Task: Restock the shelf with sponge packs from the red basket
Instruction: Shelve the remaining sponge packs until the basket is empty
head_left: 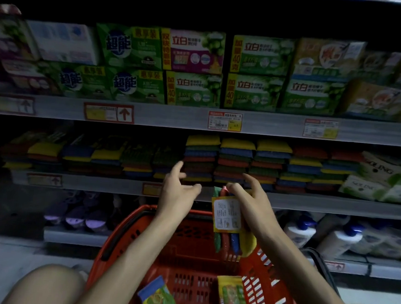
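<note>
My right hand (251, 198) pinches a sponge pack (228, 215) by its top end; the pack hangs upright above the red basket (122, 236), its white label card facing me. My left hand (178, 188) is raised beside it with fingers spread, holding nothing, just in front of the sponge shelf's edge (310, 202). Stacks of colourful sponge packs (234, 159) fill that shelf. Two more packs, one (158, 296) and another (232, 296), lie in the basket bottom.
Boxes of soap (196, 68) fill the shelf above. White bottles (336, 237) stand on the lowest shelf at right, purple items (81, 212) at left. White packs (378, 178) sit right of the sponges. My knees frame the basket.
</note>
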Demonstrator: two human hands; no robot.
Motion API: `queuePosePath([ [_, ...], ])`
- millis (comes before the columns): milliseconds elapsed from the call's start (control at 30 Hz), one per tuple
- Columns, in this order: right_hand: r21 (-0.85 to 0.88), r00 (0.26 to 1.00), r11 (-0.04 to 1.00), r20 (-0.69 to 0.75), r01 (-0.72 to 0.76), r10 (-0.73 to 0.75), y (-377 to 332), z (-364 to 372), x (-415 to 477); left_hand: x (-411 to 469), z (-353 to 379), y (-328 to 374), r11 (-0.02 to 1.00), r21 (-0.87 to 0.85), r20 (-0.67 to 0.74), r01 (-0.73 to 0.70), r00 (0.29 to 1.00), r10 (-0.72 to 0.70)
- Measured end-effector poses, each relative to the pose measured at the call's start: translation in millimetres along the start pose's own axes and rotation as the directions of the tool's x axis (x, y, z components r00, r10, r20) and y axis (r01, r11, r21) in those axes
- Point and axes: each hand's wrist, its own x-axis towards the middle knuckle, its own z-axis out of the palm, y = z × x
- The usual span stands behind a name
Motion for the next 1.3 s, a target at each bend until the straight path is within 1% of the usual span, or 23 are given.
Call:
queuePosePath([
  [100, 0.041, 1.000, 0.999, 0.005, -0.006, 0.005, -1.1, -3.4, -2.8, -26.5, -13.8, 6.1, 0.997, -0.083, 0.091, -0.007, 0.996, 0.014],
  [200, 0.081, 1.000, 0.997, 0.002, 0.000, -0.001, -7.1, -3.5, -8.5, -52.8, -23.7, 8.5, 0.991, -0.130, 0.255, 0.015, 0.967, 0.018],
  [267, 0.093, 1.000, 0.995, -0.019, 0.024, -0.022, -11.1, -1.4, -13.3, -62.2, -24.5, 5.8, 0.991, -0.124, 0.374, 0.052, 0.927, -0.002],
  [333, 0.106, 1.000, 0.994, -0.021, 0.021, -0.019, -12.7, 1.4, -16.8, -64.8, -20.7, -2.5, 0.995, -0.075, 0.439, 0.073, 0.898, -0.033],
  [400, 0.163, 0.998, 0.985, 0.050, -0.052, 0.044, -12.2, 2.9, -17.8, -63.4, -16.8, -8.8, 0.995, -0.021, 0.416, 0.097, 0.906, -0.079],
  [433, 0.217, 0.992, 0.971, 0.101, -0.097, 0.076, -12.7, 3.3, -18.2, -60.8, -16.1, -12.0, 0.993, -0.029, 0.380, 0.111, 0.920, -0.091],
  [500, 0.327, 0.982, 0.933, 0.161, -0.147, 0.098, -13.9, 3.2, -18.4, -55.6, -19.0, -14.8, 0.986, -0.090, 0.307, 0.140, 0.946, -0.106],
  [567, 0.413, 0.987, 0.902, 0.145, -0.126, 0.072, -14.6, 2.3, -16.0, -49.5, -25.2, -16.6, 0.962, -0.197, 0.272, 0.187, 0.954, -0.130],
  [600, 0.441, 0.988, 0.890, 0.145, -0.113, 0.054, -14.5, 1.9, -15.0, -47.7, -29.3, -14.7, 0.943, -0.263, 0.276, 0.205, 0.952, -0.130],
  [633, 0.444, 0.987, 0.890, 0.158, -0.105, 0.038, -13.2, 2.2, -13.6, -46.5, -32.7, -12.1, 0.921, -0.328, 0.282, 0.209, 0.952, -0.116],
  [700, 0.371, 0.978, 0.923, 0.205, -0.103, 0.027, -11.2, 1.1, -14.5, -46.2, -38.4, -4.8, 0.893, -0.403, 0.263, 0.201, 0.960, -0.097],
  [800, 0.267, 0.960, 0.957, 0.279, -0.114, 0.037, -10.3, 2.0, -23.5, -47.2, -44.6, -1.6, 0.867, -0.460, 0.229, 0.192, 0.969, -0.093],
  [900, 0.179, 0.958, 0.979, 0.284, -0.097, 0.043, -10.4, 7.6, -32.3, -49.3, -48.7, -2.7, 0.851, -0.492, 0.198, 0.186, 0.975, -0.098],
  [933, 0.172, 0.963, 0.981, 0.267, -0.090, 0.042, -10.7, 9.8, -34.8, -50.8, -49.4, -2.5, 0.851, -0.493, 0.194, 0.179, 0.977, -0.093],
  [1033, 0.243, 0.972, 0.966, 0.234, -0.090, 0.032, -8.7, 14.3, -39.0, -56.0, -50.1, -5.6, 0.887, -0.440, 0.228, 0.139, 0.973, -0.040],
  [1100, 0.275, 0.978, 0.957, 0.206, -0.087, 0.030, -9.7, 14.5, -41.7, -61.0, -51.7, -6.5, 0.936, -0.338, 0.256, 0.101, 0.967, -0.012],
  [1200, 0.332, 0.985, 0.939, 0.165, -0.093, 0.039, -13.1, 16.4, -42.0, -63.2, -57.3, -9.3, 0.989, -0.129, 0.238, 0.074, 0.970, -0.041],
  [1267, 0.321, 0.990, 0.945, 0.137, -0.069, 0.025, -16.7, 21.3, -41.3, -65.4, -61.2, -10.5, 0.985, -0.132, 0.256, 0.109, 0.964, -0.073],
  [1300, 0.307, 0.992, 0.950, 0.127, -0.055, 0.016, -17.2, 25.0, -40.0, -65.3, -61.9, -14.1, 0.970, -0.194, 0.263, 0.149, 0.960, -0.095],
])
